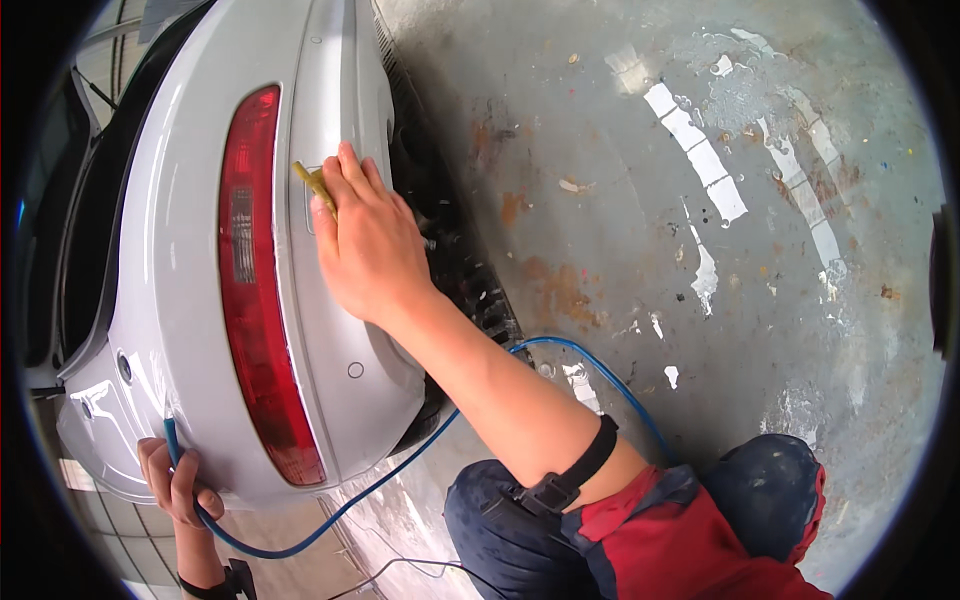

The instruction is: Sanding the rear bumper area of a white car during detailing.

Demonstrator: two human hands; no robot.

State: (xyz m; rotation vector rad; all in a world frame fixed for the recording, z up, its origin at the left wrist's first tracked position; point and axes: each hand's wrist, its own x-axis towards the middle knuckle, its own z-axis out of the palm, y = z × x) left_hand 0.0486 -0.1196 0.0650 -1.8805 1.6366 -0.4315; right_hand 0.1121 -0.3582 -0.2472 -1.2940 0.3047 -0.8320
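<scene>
My right hand (372, 240) lies over the bumper of a silver-white car (345, 440), its fingers together. A thin yellow-green pad (305, 178) pokes out past the thumb, between hand and bumper; most of it is hidden under the palm, so I cannot tell whether it is cloth or sponge. Beside that hand is the long red tail light (262, 330). My left hand (178, 482) is curled round a blue hose (275, 553) at the lower left, next to the car's body. The hose's tapered end (170, 432) points up past the fingers.
The blue hose loops under my right forearm and over the floor by my knees. A grey floor (580, 140), stained and with shiny reflections, spreads to the right. A dark grille-like strip (455, 220) runs beneath the bumper. A thin dark cable (400, 562) lies low in view.
</scene>
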